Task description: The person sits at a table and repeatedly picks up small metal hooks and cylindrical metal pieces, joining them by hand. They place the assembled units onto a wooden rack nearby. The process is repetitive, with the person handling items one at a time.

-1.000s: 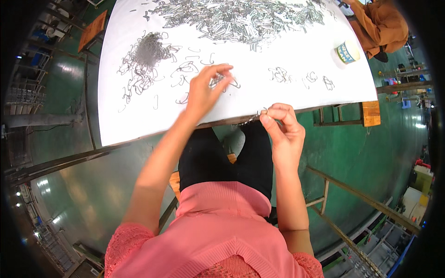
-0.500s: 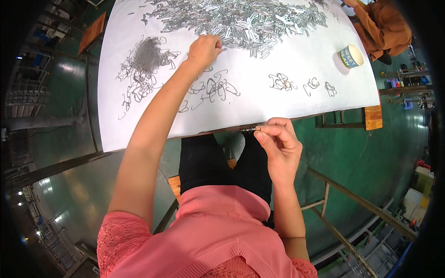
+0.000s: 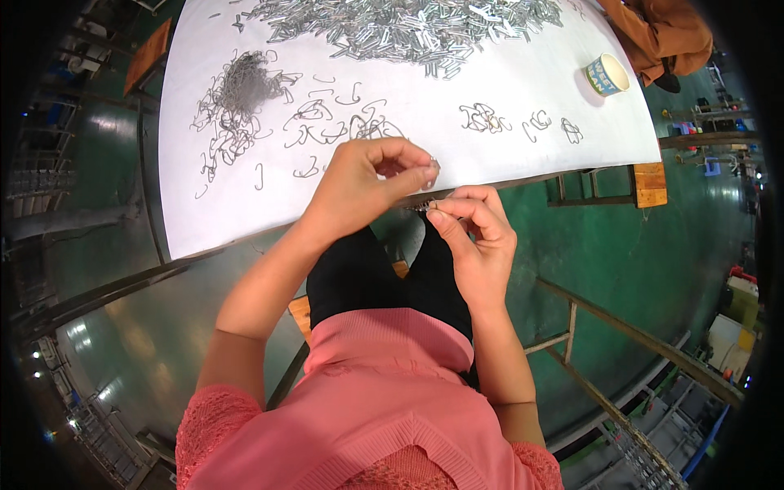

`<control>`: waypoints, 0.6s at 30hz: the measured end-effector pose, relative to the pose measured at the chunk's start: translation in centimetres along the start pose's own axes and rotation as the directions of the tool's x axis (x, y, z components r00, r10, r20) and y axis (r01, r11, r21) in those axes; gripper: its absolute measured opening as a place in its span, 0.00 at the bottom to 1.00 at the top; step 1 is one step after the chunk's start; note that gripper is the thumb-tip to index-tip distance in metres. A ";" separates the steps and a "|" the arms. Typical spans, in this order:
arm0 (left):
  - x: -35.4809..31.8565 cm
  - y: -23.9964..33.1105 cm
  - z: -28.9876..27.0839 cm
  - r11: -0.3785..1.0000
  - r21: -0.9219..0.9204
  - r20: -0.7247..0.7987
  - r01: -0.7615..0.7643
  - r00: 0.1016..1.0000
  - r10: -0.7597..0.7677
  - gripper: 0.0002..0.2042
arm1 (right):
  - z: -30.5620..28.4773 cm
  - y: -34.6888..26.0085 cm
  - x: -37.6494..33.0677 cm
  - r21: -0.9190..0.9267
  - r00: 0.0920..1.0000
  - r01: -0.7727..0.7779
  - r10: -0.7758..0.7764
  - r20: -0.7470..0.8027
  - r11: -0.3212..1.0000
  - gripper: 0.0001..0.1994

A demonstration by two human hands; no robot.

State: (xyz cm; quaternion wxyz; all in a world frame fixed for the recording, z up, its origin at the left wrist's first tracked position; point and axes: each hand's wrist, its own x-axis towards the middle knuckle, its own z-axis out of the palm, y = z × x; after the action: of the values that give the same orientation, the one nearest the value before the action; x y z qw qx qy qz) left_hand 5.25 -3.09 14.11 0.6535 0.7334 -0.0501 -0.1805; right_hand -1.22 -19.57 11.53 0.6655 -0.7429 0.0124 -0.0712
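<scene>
My left hand (image 3: 367, 184) is at the near edge of the white table (image 3: 523, 90), its fingertips pinching a small shiny metal piece (image 3: 433, 162). My right hand (image 3: 475, 241) is just below and beside it, thumb and forefinger closed on a thin metal part (image 3: 423, 207) at the table's edge. The two hands nearly touch. Bent wire hooks (image 3: 327, 122) lie scattered beyond my left hand, with a tangled heap of them (image 3: 237, 90) at the far left. A large pile of small silver metal clips (image 3: 408, 24) spreads along the far side.
A paper cup (image 3: 606, 73) stands at the table's right. Small wire assemblies (image 3: 523, 122) lie right of centre. A person in orange clothes (image 3: 661, 33) is at the far right corner. A wooden stool (image 3: 649, 184) and metal rails (image 3: 621, 335) stand on the green floor.
My left hand reached out to the far pile of clips, then came back to the near edge with a small metal piece and now meets my right hand, which stayed put.
</scene>
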 end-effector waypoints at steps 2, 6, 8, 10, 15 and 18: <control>-1.2 0.3 0.4 1.000 0.030 -0.019 0.005 1.000 -0.004 0.06 | 0.1 0.0 -0.2 -0.009 1.000 0.019 -0.019 -0.011 1.000 0.04; -2.4 0.4 0.8 0.992 0.077 -0.052 -0.103 0.993 0.107 0.05 | 0.2 -0.2 -0.6 -0.060 0.999 0.044 -0.046 -0.024 0.997 0.04; -2.9 0.4 0.9 0.979 0.125 -0.068 -0.159 0.983 0.169 0.05 | 0.5 0.0 -0.8 -0.087 0.997 0.072 -0.075 -0.028 0.994 0.04; -3.2 0.2 1.2 0.967 0.160 -0.070 -0.196 0.975 0.209 0.05 | 0.5 -0.6 -1.2 -0.190 0.996 0.071 -0.082 -0.046 0.979 0.04; -4.6 0.0 1.6 0.948 0.163 -0.116 -0.274 0.949 0.294 0.06 | 0.9 -0.7 -1.6 -0.268 0.986 0.149 -0.165 -0.036 0.952 0.04; -5.1 -1.1 1.7 0.927 0.176 -0.160 -0.330 0.920 0.358 0.06 | 0.5 -0.6 -1.5 -0.256 0.986 0.166 -0.162 0.038 0.952 0.07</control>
State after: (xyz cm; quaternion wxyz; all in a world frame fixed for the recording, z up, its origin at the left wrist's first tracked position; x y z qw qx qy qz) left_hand -0.20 -2.98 13.92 0.6215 0.7726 -0.1290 0.0122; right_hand -2.65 -18.88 11.94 0.5551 -0.8222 -0.0458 -0.1176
